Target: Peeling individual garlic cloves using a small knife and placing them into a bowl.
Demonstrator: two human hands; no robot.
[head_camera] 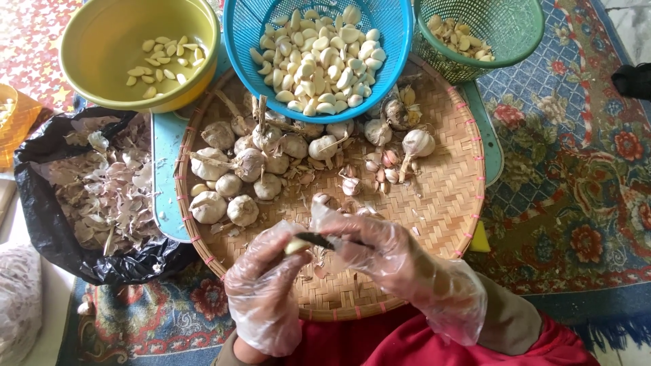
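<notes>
Garlic clove [296, 246] pinched in our gloved left hand [266, 291]; right hand [380, 254] grips knife [316, 238], mid-peel; next calls for lifting the skin

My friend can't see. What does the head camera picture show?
Two hands in clear plastic gloves, left hand holding a garlic clove and right hand a small dark blade, work above a round woven tray of garlic bulbs. Beyond sit a blue basket of peeled cloves, a yellow bowl, a green basket and a black bag of skins.
</notes>
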